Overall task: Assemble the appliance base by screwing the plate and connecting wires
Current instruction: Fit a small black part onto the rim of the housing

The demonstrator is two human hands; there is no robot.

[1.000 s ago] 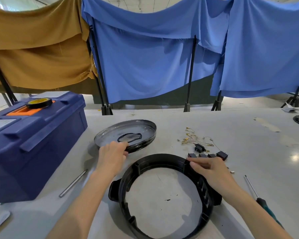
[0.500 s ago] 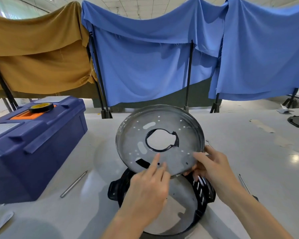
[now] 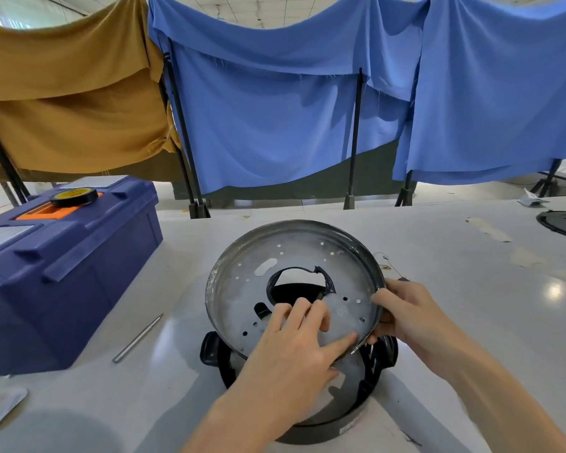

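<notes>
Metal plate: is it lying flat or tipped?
Tipped: plate slants over the black base; right hand grips it, left hand touches it.

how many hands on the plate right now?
2. The left hand presses straight fingers on the face of the metal plate; the right hand grips its right rim. The plate is tilted over the black base.

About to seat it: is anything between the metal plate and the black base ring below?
Nothing visible, except the right hand, whose fingers curl round the rim of the metal plate tilted over the black base ring.
</notes>
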